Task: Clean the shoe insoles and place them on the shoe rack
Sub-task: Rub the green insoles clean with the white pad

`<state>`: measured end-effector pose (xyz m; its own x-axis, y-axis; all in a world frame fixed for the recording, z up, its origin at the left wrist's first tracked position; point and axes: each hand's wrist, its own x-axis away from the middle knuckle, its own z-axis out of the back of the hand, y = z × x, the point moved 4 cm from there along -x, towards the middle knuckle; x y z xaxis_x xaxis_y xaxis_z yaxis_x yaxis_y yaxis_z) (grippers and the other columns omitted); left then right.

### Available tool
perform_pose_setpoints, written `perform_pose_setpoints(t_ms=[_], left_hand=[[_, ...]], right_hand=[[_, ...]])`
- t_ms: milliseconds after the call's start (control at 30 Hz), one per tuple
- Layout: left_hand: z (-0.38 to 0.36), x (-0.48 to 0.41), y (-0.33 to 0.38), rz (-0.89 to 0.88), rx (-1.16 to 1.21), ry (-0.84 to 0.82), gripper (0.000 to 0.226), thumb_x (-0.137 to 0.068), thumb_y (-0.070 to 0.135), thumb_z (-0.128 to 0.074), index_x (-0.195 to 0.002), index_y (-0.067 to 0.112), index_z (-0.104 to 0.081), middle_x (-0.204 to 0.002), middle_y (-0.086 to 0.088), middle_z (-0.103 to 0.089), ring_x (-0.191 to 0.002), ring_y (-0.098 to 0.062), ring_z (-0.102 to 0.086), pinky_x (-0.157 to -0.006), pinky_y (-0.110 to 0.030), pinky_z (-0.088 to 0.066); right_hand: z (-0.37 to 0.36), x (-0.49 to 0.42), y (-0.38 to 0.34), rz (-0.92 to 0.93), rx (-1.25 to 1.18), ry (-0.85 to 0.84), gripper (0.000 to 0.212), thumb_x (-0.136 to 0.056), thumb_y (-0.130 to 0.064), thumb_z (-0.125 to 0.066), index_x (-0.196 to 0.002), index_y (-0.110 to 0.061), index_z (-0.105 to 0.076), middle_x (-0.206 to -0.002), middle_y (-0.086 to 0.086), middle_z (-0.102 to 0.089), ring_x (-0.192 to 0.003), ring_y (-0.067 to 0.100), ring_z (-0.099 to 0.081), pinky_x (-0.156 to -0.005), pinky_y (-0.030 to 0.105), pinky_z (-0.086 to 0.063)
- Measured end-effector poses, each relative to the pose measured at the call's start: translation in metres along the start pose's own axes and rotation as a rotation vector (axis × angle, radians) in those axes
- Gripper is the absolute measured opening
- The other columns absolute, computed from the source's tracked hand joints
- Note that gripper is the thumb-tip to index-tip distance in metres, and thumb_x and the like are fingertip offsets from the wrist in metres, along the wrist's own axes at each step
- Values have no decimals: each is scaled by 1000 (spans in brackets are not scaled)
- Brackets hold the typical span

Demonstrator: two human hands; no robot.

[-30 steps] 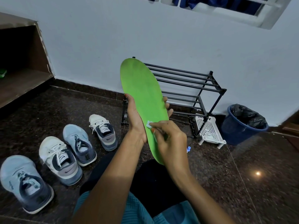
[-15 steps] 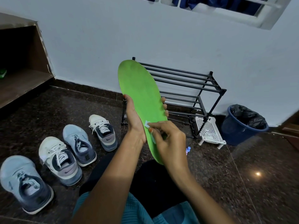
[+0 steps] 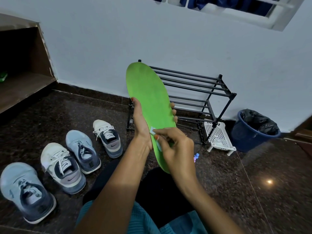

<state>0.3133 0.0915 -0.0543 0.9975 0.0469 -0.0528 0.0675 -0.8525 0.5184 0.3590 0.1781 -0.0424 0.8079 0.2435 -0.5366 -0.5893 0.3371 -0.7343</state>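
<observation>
Insole [image 3: 150, 98] gripped by left hand [image 3: 141, 122], right hand [image 3: 177, 146] pinching pale item [image 3: 153, 130], dark speckled floor [image 3: 270, 191], white wall [image 3: 101, 48]

Single head view, angled down, close over hands [image 3: 175, 146].

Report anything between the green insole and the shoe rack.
Nothing visible does. The left hand holds the green insole up before the shoe rack; the right hand pinches a pale cleaning tool against it.
</observation>
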Motion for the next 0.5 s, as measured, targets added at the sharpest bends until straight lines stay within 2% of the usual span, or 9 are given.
perform_pose_setpoints(t_ms=[100,233,300,400,500], left_hand=[[0,-1,-1,7,5,-2,95,-85,79,-17,-98,-2,-64,-87,-18,-64,-68,-25,-61,-62,-32,-52],[0,-1,-3,7,-108,35,89,-88,75,-15,-98,2,-66,-82,-17,-68,-66,-25,-64,-63,-30,-54],[1,-1,-3,8,-125,52,88,-88,74,-14,-101,3,-64,-81,-17,-68,-67,-26,-65,-63,-29,-55],[1,0,-3,5,-97,49,89,-87,76,-17,-99,2,-65,-83,-17,-66,-67,-26,-63,-65,-31,-53],[-2,1,0,14,5,13,93,-84,78,-19,-91,-1,-68,-83,-17,-64,-65,-25,-61,-63,-32,-52]], right_hand=[[0,1,0,17,9,18,18,-77,4,-63,-86,-7,-73,-80,-9,-61,-79,-11,-55,-73,1,-37],[-1,-19,2,32,118,60,18,-77,5,-64,-88,-7,-73,-82,6,-66,-77,11,-58,-73,6,-38],[-2,-24,2,31,126,48,17,-78,6,-64,-88,-5,-73,-82,9,-67,-78,16,-60,-74,7,-38],[-3,-21,1,40,109,32,18,-78,6,-63,-89,-5,-73,-83,9,-66,-79,10,-58,-74,3,-37],[-3,-5,-3,33,28,-2,20,-76,9,-62,-88,-5,-73,-80,-1,-63,-78,-11,-54,-73,0,-35]])
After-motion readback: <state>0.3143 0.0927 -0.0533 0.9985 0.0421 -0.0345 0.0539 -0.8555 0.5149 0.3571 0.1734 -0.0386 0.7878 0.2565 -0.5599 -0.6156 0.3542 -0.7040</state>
